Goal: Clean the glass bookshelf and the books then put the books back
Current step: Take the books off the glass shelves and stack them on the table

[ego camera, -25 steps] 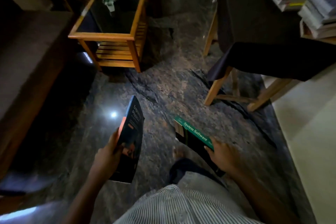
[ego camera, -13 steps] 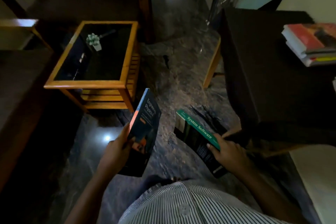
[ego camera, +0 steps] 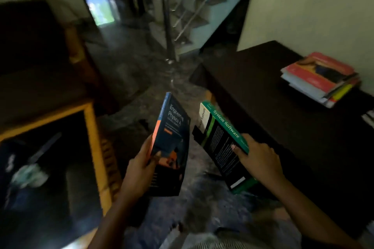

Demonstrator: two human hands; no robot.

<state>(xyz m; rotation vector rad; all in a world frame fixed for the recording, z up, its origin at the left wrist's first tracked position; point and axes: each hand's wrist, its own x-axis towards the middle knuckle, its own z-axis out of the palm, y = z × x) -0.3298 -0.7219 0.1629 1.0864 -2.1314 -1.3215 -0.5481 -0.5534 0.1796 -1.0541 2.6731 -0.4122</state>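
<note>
Dim room, seen from above: two books carried in two bare hands over a dark, mottled stone floor (ego camera: 162, 95).

In the left hand (ego camera: 141, 164), a blue "Engineering Physics" book (ego camera: 176, 141), upright and leaning slightly, thumb pressed on the front cover, fingers curled round its left edge. In the right hand (ego camera: 260, 157), a green-spined "System Software" book (ego camera: 220, 143), back cover facing up, slanted, fingers wrapped over the spine, thumb tip on the cover. Both books near each other, not touching.

At right, just beside the green book, a long dark table (ego camera: 283, 117) against a pale wall (ego camera: 313, 6). Near its far end, a loose stack of books (ego camera: 319, 77), red cover uppermost.

At lower left, a glass-topped wooden table (ego camera: 92, 137) with an orange-brown frame and slatted side. On the glass, a small pale object (ego camera: 30, 174), too blurred to identify. Beyond it, a dark seat (ego camera: 30, 46) with a wooden arm.

Farther back, a staircase (ego camera: 194, 6) with a steel railing (ego camera: 168, 26), and to its left a bright doorway (ego camera: 101, 4). Along the bottom edge, a striped shirt (ego camera: 232, 243).
</note>
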